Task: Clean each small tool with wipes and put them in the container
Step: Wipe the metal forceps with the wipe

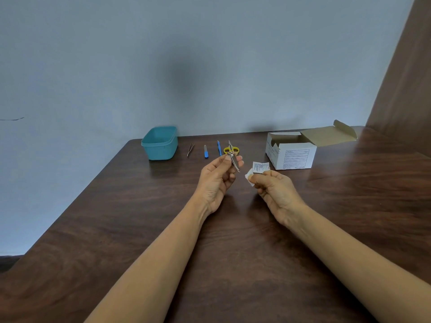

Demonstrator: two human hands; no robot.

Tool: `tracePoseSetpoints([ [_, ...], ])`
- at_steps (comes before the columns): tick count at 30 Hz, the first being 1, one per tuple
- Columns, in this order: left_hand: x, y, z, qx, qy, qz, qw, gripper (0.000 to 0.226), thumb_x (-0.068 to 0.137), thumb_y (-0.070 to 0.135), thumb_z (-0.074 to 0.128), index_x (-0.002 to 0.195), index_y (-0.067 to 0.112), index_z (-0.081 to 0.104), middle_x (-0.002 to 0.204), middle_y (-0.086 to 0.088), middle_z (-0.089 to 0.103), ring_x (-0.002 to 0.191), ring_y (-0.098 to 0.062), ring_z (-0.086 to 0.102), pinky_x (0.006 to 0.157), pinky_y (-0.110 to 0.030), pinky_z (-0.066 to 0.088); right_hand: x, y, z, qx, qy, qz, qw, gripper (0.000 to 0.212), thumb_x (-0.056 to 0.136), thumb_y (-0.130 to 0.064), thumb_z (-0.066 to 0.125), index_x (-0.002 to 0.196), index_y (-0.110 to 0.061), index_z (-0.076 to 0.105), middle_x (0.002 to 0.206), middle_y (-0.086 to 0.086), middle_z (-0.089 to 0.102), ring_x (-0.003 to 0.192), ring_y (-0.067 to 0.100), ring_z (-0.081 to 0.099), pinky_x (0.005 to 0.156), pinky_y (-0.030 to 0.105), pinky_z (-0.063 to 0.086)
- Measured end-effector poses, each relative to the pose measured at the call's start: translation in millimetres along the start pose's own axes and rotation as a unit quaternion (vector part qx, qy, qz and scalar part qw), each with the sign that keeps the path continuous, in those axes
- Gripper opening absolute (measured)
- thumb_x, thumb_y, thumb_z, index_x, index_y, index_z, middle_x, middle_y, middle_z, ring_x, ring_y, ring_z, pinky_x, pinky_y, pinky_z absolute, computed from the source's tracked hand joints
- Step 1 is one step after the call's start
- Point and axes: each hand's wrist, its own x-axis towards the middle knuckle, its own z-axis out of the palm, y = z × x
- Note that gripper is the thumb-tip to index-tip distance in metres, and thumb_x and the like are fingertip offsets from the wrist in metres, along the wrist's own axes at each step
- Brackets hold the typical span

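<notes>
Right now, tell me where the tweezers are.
In the head view, the tweezers lie on the table, left of centre near its far edge, between the teal container on their left and the blue-handled file on their right, touching neither.

Scissors (236, 149) partly hidden behind clipper (234, 161); box (294, 157) print too small to read.

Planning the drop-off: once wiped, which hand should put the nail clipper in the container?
Likely the left hand: it grips the nail clipper, and the teal container sits on its side; the right hand holds the wipe.
</notes>
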Motion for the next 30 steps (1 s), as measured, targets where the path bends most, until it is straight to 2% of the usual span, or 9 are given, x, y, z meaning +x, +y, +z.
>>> tracePoseSetpoints([
  [3,0,2,-1,-0.024,0.009,-0.008,1.000,0.016,0.095,0.009,0.053,0.106,0.003,0.064,0.087,-0.003,0.075,0.070,-0.004,0.069,0.055,-0.012,0.048,0,4,2,0.019,0.023,-0.039,0.999,0.033,0.075,0.003,0.070,0.061,-0.017,0.047,0.060,0.000,0.045,0.059,0.009,0.041,0.060,0.022,0.035],
  [6,-1,6,-3,-0.035,0.021,-0.008,0.999,0.016,0.094,0.011,0.056,0.105,0.005,0.065,0.089,-0.002,0.075,0.075,-0.005,0.071,0.055,-0.013,0.049,-1,6,5,0.041,0.033,-0.078,0.996,0.039,0.076,0.004,0.070,0.060,-0.018,0.042,0.058,-0.001,0.039,0.057,0.009,0.037,0.060,0.023,0.033],
  [10,-3,14,-8,-0.032,0.047,0.004,0.998,0.016,0.094,0.013,0.056,0.104,0.008,0.066,0.087,-0.001,0.076,0.078,-0.007,0.072,0.056,-0.013,0.050,-2,8,10,0.025,0.026,-0.123,0.992,0.034,0.079,0.004,0.070,0.066,-0.016,0.046,0.055,-0.009,0.053,0.053,0.000,0.049,0.057,0.012,0.042],
  [12,-2,18,-10,-0.029,0.061,0.012,0.998,0.016,0.094,0.013,0.056,0.105,0.009,0.066,0.086,0.000,0.076,0.078,-0.007,0.072,0.056,-0.013,0.050,-1,9,12,0.022,0.016,-0.141,0.990,0.030,0.079,0.004,0.070,0.069,-0.014,0.049,0.061,-0.007,0.061,0.062,-0.001,0.060,0.064,0.012,0.047],
  [15,1,26,-16,-0.012,0.077,0.024,0.997,0.016,0.093,0.015,0.058,0.106,0.009,0.066,0.087,-0.001,0.076,0.079,-0.008,0.071,0.057,-0.013,0.050,4,9,16,0.015,0.011,-0.144,0.989,0.027,0.079,0.003,0.071,0.071,-0.014,0.051,0.074,0.005,0.066,0.078,0.008,0.067,0.075,0.017,0.051],
  [19,8,48,-26,0.094,0.082,0.039,0.991,0.014,0.093,0.017,0.059,0.102,0.011,0.067,0.088,0.001,0.076,0.081,-0.009,0.064,0.060,-0.014,0.049,17,12,31,0.000,0.025,-0.153,0.988,0.029,0.079,0.004,0.071,0.069,-0.014,0.051,0.070,0.002,0.064,0.073,0.008,0.065,0.073,0.017,0.051],
  [24,29,96,-53,0.242,0.091,0.075,0.963,0.013,0.095,0.019,0.058,0.090,0.015,0.070,0.089,0.001,0.075,0.084,-0.014,0.061,0.069,-0.021,0.046,40,15,57,-0.021,0.066,-0.176,0.982,0.029,0.080,0.001,0.070,0.068,-0.013,0.049,0.069,0.004,0.057,0.070,0.009,0.056,0.068,0.013,0.049],
  [27,47,126,-67,0.329,0.129,0.101,0.930,0.016,0.096,0.015,0.056,0.084,0.014,0.066,0.085,-0.001,0.071,0.070,-0.003,0.065,0.061,-0.013,0.046,54,18,70,-0.029,0.080,-0.190,0.978,0.031,0.080,0.000,0.071,0.066,-0.015,0.047,0.070,0.001,0.056,0.071,0.010,0.055,0.067,0.010,0.046],
  [30,72,155,-83,0.401,0.169,0.107,0.894,0.012,0.093,0.018,0.061,0.097,0.008,0.067,0.096,-0.007,0.070,0.077,-0.008,0.067,0.051,-0.008,0.046,67,20,79,-0.040,0.086,-0.201,0.975,0.033,0.079,0.002,0.070,0.064,-0.016,0.047,0.078,0.005,0.061,0.074,0.013,0.059,0.072,0.015,0.048],
])
